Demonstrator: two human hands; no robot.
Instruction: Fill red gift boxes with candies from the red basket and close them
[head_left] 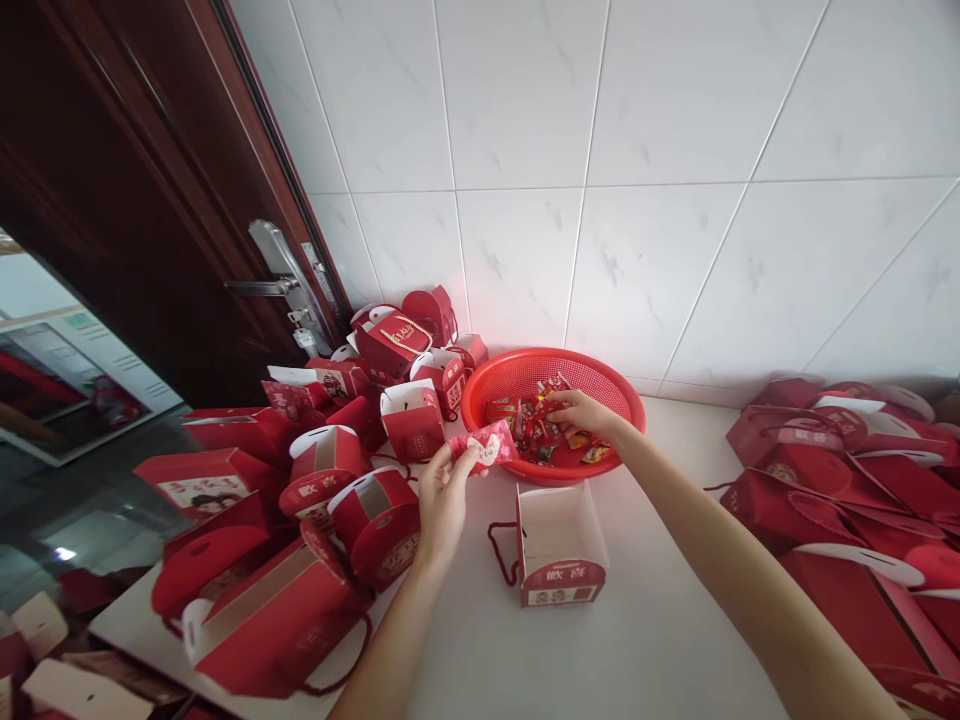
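Observation:
Pinched in my left hand (444, 497) is a red and pink wrapped packet (484, 447) with a pale heart shape on it, held near the left rim of a red plastic basket (628, 392). My right hand (576, 412) reaches into that basket, its fingers bent down over small colourful wrapped sweets (534, 428); what its fingertips hold is too small to make out. In front of the basket stands an open red and white box (562, 540), its inside bare, with a dark red cord at its left side.
Many red gift boxes (311, 625) crowd the left side of the white table (480, 660). More red boxes (825, 490) are heaped at the right. A tiled wall (525, 250) stands behind, with a dark door (150, 150) at the left.

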